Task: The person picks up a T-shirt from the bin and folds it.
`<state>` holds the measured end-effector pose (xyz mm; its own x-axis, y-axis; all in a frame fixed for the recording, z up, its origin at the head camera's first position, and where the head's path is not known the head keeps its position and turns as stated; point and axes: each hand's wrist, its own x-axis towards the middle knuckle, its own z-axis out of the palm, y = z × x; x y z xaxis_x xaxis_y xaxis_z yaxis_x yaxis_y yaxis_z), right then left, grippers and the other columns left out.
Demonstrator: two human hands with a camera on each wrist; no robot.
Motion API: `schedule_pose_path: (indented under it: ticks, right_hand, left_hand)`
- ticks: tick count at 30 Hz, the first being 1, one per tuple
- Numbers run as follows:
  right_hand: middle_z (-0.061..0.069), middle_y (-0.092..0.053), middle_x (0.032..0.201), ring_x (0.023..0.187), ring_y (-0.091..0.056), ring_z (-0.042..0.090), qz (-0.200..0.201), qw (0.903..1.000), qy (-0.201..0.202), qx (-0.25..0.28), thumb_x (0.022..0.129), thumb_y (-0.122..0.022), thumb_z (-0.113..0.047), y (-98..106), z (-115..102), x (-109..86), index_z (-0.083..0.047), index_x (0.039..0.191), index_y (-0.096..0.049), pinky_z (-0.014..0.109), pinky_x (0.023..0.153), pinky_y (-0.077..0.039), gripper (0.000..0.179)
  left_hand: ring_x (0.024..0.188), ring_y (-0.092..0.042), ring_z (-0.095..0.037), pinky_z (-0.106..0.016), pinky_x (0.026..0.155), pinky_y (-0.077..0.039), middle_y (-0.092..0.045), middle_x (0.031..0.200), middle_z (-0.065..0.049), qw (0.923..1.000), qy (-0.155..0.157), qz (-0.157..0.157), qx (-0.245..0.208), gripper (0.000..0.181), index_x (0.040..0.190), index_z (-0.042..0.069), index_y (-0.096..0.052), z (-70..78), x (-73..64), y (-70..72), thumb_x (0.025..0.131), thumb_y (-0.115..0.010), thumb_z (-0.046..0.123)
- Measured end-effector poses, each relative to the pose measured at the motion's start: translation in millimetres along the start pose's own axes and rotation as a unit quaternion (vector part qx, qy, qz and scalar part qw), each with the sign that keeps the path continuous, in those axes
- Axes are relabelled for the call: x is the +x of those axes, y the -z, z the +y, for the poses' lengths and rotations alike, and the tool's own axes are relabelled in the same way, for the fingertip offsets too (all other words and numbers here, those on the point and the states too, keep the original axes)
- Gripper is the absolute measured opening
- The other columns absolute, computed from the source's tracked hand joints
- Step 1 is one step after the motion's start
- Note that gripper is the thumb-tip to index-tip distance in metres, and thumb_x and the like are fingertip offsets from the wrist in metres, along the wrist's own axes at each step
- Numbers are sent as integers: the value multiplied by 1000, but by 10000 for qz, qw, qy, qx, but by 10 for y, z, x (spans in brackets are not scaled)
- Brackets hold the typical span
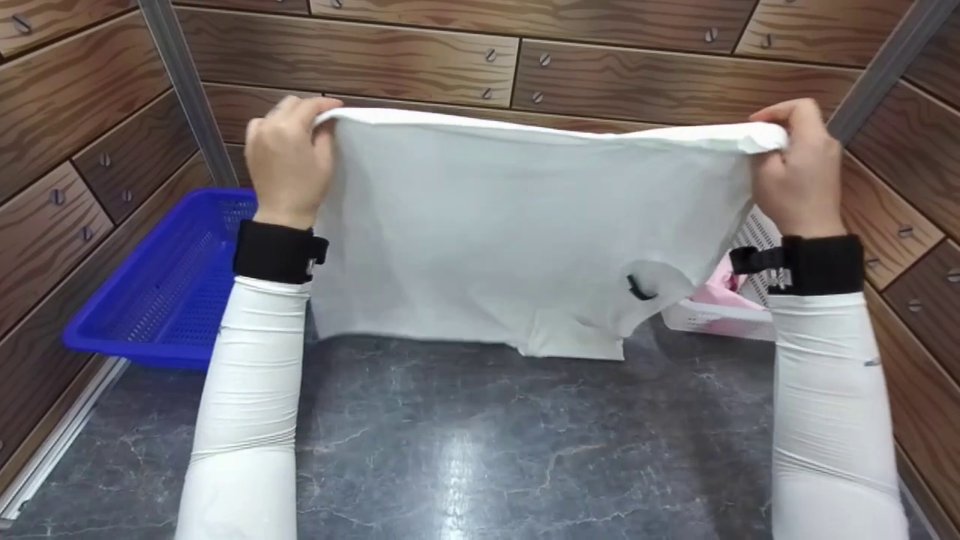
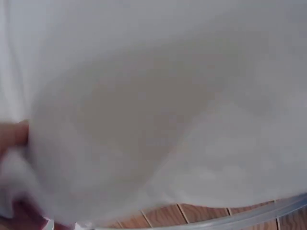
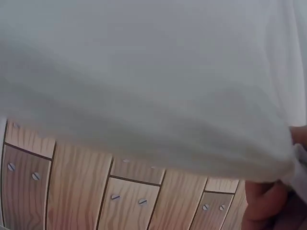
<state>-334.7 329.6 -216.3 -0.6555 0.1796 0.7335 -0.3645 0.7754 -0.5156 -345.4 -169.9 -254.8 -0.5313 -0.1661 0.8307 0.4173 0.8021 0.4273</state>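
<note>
Enclosed by a back wall (image 1: 420, 56), a left wall (image 1: 45, 142) and a right wall (image 1: 930, 180), all faced in brown wood-grain boards with dark seams and slotted screw heads (image 1: 545, 58), and framed at the far corners by a grey left post (image 1: 180, 82) and a grey right post (image 1: 885, 75), both slanting outward toward the top. Laid below with a dark grey, marble-look surface (image 1: 420, 420) crossed by thin pale veins, bordered at left by a narrow white strip (image 1: 65, 435), and streaked near the front by bright reflected light (image 1: 456, 480).
</note>
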Motion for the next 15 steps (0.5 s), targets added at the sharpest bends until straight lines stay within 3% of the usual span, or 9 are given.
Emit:
schedule_pose_path:
  ticks: [4,6,9,10,11,12,15]
  right_hand:
    - [-29,-57,84,84,-52,-7,612,9956,-114,698,91,-56,1,187,-132,-106,-20,93,-72,15,81,-38,26]
    - [-26,-54,81,81,-49,-5,999,9906,-179,917,90,-59,1,313,-249,-173,-13,91,-78,16,80,-35,23]
    - [-23,-55,79,81,-50,-4,1568,9795,-293,1232,93,-61,-1,464,-414,-221,-14,88,-80,16,82,-36,23]
    - [-20,-58,80,80,-53,-3,1674,9724,-471,1553,94,-62,-2,496,-469,-211,-13,88,-79,16,82,-38,22]
    - [-16,-62,80,74,-55,-1,1716,9632,-670,1958,95,-64,-4,519,-508,-190,-13,88,-78,16,78,-41,19]
    - [-11,-68,81,74,-60,2,1716,9480,-900,2524,96,-65,-3,530,-537,-154,-12,89,-77,16,78,-45,17]
    - [5,-75,83,66,-66,12,1479,8853,-1534,4134,97,-63,2,451,-532,-20,0,94,-75,22,64,-54,13]
  left_hand:
    - [93,-70,-32,-44,81,-41,-77,97,-14,9952,199,806,-514,16,104,7,-79,-1,-86,141,95,-69,15]
    - [88,-69,-31,-36,80,-39,-76,93,-15,9904,240,1158,-719,14,102,7,-80,42,-142,237,94,-72,15]
    - [84,-66,-29,-25,79,-31,-74,89,-15,9817,276,1620,-962,13,98,6,-81,145,-170,388,93,-73,15]
    - [84,-65,-30,-24,79,-30,-73,88,-16,9798,261,1717,-995,13,98,5,-81,180,-160,428,93,-73,15]
    - [85,-65,-30,-23,80,-30,-73,88,-16,9783,281,1783,-1017,13,97,5,-80,214,-140,456,93,-73,15]
    - [86,-65,-30,-24,81,-32,-73,88,-16,9781,323,1803,-993,13,97,6,-81,245,-112,474,93,-73,16]
    - [93,-63,-31,-34,86,-39,-67,91,-13,9828,566,1605,-716,17,97,7,-81,260,-2,423,92,-75,22]
